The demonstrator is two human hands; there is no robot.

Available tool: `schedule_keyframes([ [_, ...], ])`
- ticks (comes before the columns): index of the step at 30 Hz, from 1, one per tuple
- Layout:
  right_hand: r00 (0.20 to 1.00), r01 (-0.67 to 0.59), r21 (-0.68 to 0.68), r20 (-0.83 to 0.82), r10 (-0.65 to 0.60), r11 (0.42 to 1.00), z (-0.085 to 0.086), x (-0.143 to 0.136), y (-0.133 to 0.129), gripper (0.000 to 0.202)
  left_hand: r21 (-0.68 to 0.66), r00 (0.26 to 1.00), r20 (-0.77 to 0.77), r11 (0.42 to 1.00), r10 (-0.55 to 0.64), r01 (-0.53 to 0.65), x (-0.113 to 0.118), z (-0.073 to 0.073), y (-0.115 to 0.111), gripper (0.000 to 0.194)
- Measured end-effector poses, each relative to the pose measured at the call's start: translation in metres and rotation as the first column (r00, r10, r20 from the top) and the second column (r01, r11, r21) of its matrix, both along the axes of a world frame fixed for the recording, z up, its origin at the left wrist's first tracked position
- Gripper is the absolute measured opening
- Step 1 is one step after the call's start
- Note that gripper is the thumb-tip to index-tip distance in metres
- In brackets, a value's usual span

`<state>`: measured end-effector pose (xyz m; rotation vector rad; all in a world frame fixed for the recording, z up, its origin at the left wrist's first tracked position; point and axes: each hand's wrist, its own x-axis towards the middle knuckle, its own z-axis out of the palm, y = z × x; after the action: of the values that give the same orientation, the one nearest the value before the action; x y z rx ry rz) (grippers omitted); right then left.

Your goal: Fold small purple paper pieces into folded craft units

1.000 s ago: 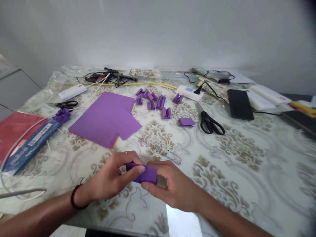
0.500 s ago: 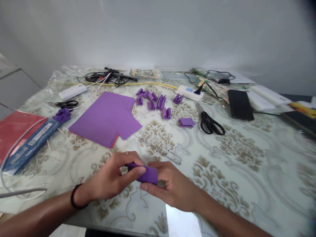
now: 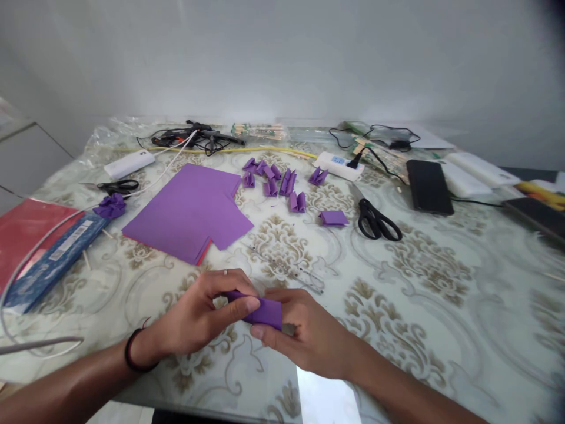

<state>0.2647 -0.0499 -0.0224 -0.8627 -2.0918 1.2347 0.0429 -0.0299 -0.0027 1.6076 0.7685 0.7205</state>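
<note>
Between both hands, above the near edge of the table, is a small folded piece of purple paper. My left hand pinches its left end, thumb on top and fingers behind. My right hand grips the right end, the thumb at the lower edge and the fingers behind it, partly hidden. Beyond the hands lie several folded purple paper pieces, and one flatter folded piece lies nearer. A stack of purple paper sheets rests to the left, with red showing beneath one corner.
Black-handled scissors lie on the right, a second pair on the left beside a crumpled purple paper flower. A clear ruler lies ahead of my hands. Behind are a power strip, a black phone and cables.
Almost nothing differs. My left hand has shifted very slightly, and both hands keep their hold on the folded purple paper.
</note>
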Motion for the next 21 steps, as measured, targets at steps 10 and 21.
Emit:
schedule_keyframes([
  [10, 0.998, 0.03, 0.019, -0.051, -0.029, 0.999, 0.0029, 0.0004, -0.0004, 0.042, -0.023, 0.994, -0.105, 0.999, 0.041, -0.044, 0.0008, 0.0032, 0.0006, 0.02],
  [21, 0.954, 0.278, -0.024, -0.111, -0.279, 0.96, 0.0073, 0.0025, -0.0012, 0.043, -0.109, 0.986, -0.154, 0.993, -0.065, 0.048, -0.0005, 0.0049, 0.0019, 0.02],
])
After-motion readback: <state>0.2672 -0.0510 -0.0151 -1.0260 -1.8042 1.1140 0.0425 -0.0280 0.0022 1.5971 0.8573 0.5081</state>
